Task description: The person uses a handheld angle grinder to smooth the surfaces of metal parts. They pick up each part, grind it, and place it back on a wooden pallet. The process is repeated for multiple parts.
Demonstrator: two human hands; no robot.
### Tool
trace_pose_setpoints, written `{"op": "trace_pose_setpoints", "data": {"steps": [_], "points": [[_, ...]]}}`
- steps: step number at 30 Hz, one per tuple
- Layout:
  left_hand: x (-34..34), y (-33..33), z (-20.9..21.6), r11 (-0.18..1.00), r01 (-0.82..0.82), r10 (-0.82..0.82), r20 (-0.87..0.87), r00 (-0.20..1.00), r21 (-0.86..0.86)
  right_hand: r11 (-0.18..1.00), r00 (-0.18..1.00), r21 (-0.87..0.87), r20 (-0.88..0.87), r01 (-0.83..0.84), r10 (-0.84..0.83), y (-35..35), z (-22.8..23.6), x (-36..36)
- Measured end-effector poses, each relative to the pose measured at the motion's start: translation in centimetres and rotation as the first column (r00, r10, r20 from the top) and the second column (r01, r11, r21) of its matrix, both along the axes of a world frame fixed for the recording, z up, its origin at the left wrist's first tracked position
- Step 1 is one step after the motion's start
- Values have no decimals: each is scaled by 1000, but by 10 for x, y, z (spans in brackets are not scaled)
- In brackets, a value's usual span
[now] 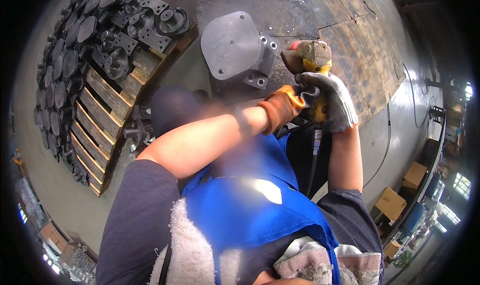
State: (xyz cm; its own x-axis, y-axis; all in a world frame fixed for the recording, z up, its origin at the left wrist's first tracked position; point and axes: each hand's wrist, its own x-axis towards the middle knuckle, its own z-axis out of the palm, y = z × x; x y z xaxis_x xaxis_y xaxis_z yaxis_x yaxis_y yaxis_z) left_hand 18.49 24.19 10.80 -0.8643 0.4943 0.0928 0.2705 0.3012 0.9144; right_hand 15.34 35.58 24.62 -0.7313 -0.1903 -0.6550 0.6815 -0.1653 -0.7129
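Both my hands are closed around a yellow air grinder (pixel 318 58), its worn head and disc pointing away from me over the bench. My left hand (pixel 291 105), in an orange and dark glove, wraps the body from the left, its fingertips partly hidden. From the right, my right hand (pixel 334 96), in a grey-white knit glove, grips just behind the head. An air hose (pixel 314 157) runs down from the tool's rear towards my lap. Left of the grinder, apart from it, a steel part lies with its rounded grey plate (pixel 227 47) uppermost and a bracket (pixel 267 60) with holes beside it.
A wooden pallet (pixel 102 120) at the left carries several similar steel parts (pixel 117 62) and stacked plates. The bench top (pixel 355 50) is worn wood with a dark metal sheet (pixel 295 15). Hoses lie on the floor at right, near cardboard boxes (pixel 390 203).
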Motion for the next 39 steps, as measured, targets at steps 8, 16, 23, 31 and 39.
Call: {"op": "trace_pose_setpoints", "data": {"steps": [8, 16, 23, 31, 39], "points": [[19, -15, 28, 954, -143, 28, -397, 917, -264, 994, 994, -27, -8, -107, 106, 12, -17, -2], [38, -34, 58, 801, -282, 92, -357, 929, -527, 949, 946, 59, -81, -310, 314, -16, -30, -14], [22, -42, 53, 822, -187, 137, -132, 982, -538, 944, 923, 43, -199, -328, 330, -35, -36, -39], [22, -45, 3, 850, -321, 108, -459, 882, -418, 970, 968, -9, -72, -242, 241, -44, -23, -35], [11, -38, 34, 830, -234, 91, -291, 953, -507, 972, 970, 14, -71, -233, 234, -45, -23, -38]]}}
